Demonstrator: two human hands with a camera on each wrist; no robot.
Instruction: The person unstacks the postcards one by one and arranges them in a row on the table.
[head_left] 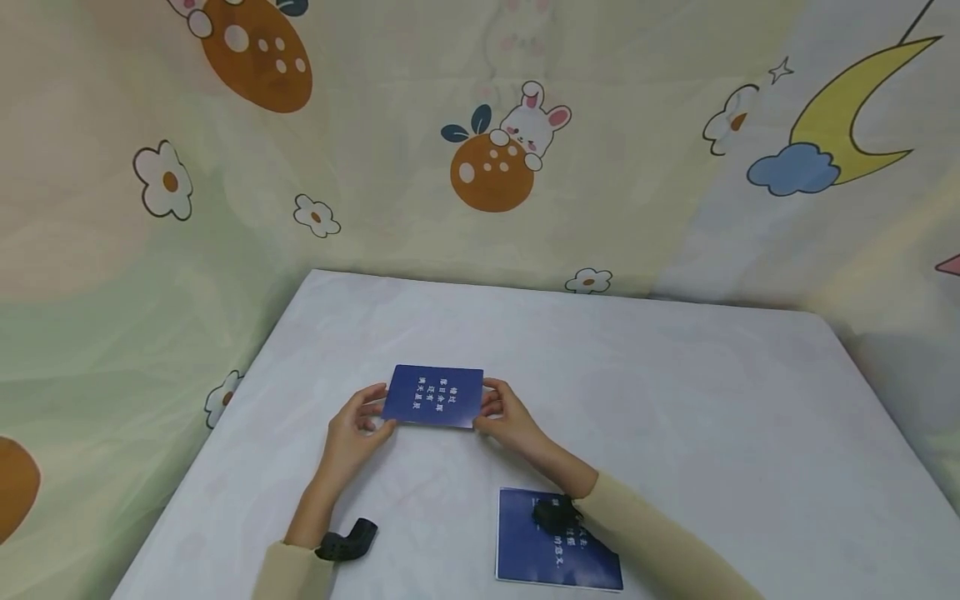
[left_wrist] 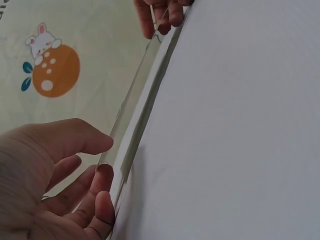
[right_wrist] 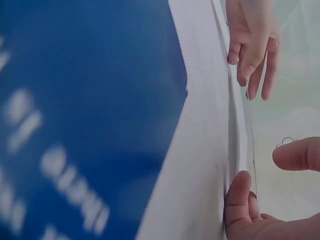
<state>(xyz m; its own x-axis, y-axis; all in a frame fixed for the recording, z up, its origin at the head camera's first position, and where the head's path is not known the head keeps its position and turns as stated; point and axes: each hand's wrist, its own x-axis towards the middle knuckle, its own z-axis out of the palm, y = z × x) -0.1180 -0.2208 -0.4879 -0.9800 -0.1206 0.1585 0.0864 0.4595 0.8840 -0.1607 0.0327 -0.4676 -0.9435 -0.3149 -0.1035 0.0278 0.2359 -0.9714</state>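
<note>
Between my two hands a blue notebook [head_left: 432,396] with white characters on its cover is held over the middle of the white table. My left hand [head_left: 351,437] pinches its left side, thumb at the near corner and fingers at the edge. On the opposite side my right hand [head_left: 516,423] grips the right edge, thumb at the near corner. Both wrist views show a clear thin edge beside a white strip between the hands; the blue cover is not seen there. A second blue notebook [head_left: 525,542] lies near the front, partly hidden under my right forearm.
The white table [head_left: 675,400] spreads around the hands. Behind it hangs a cloth backdrop [head_left: 630,167] printed with rabbits, oranges, flowers and a moon. A black wrist camera [head_left: 348,542] sits on the left wrist, another [head_left: 557,515] on the right.
</note>
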